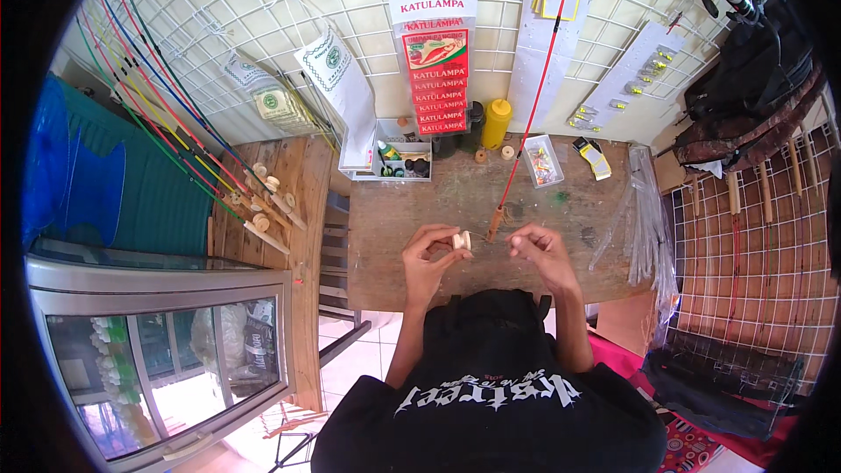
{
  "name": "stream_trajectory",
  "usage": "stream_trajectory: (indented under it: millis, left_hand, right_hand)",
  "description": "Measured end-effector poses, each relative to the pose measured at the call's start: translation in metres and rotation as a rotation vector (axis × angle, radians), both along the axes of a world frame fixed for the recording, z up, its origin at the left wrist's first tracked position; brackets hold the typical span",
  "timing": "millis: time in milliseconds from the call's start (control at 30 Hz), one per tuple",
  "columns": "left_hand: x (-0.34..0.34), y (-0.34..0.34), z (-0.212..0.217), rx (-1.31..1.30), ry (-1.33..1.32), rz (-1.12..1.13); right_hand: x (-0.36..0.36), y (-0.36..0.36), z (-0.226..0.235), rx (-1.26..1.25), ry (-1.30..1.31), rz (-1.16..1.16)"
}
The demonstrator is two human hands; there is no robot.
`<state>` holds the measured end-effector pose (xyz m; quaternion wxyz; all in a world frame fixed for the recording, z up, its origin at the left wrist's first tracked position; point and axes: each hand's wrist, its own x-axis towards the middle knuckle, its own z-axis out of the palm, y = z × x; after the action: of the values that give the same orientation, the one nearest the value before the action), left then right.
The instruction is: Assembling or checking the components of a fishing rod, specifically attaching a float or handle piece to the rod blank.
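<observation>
My left hand (429, 256) grips a small pale wooden spool (462, 241) between thumb and fingers, just above the near part of the wooden table (412, 210). Close by on the right, my right hand (540, 254) has its thumb and fingertips pinched together. Whatever they hold, perhaps a thin line, is too fine to make out. Between and beyond my hands a red fishing rod (533, 114) runs away from me, its brown handle end (496, 223) nearest. A tangle of tan cord sits by that handle.
A white tray of small tackle (543, 162) and a yellow bottle (497, 125) stand at the table's back. An organiser box (394, 164) is at the back left. Several rods with wooden spools (261, 222) lean at left, above a glass cabinet (162, 359). Clear plastic tubes (644, 219) lie at right.
</observation>
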<state>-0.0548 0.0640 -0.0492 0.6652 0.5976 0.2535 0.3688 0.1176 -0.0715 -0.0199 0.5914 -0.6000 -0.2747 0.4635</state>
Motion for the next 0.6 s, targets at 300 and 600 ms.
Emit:
stream_trajectory:
  millis: [300, 600]
  left_hand:
    - [0.001, 0.002, 0.01, -0.012, -0.098, 0.012]
    - [-0.003, 0.004, 0.016, 0.003, -0.09, 0.042]
  right_hand:
    - [0.033, -0.017, 0.002, 0.127, 0.042, -0.492]
    - [0.078, -0.059, -0.019, 0.385, 0.199, -0.957]
